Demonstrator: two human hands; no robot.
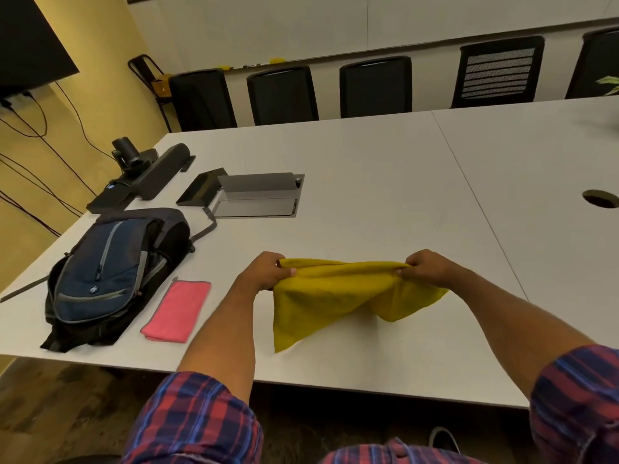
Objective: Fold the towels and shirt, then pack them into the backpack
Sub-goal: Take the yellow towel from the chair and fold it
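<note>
- Folding step underway over grey tabletop point(368, 169); no shirt in view.
- Backpack point(110, 272) lies at left, pink towel point(177, 311) folded flat just beside it.
- Yellow towel point(341, 296) hangs in the air, lower edge touching tabletop.
- Left hand point(268, 271) and right hand point(427, 267) each pinch a top corner.
- Next, likely: bring corners together, lay flat.

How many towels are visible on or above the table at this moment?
2. A yellow towel is held up by both hands, the left hand and the right hand. A folded pink towel lies beside the backpack. Others may be hidden inside it.
</note>
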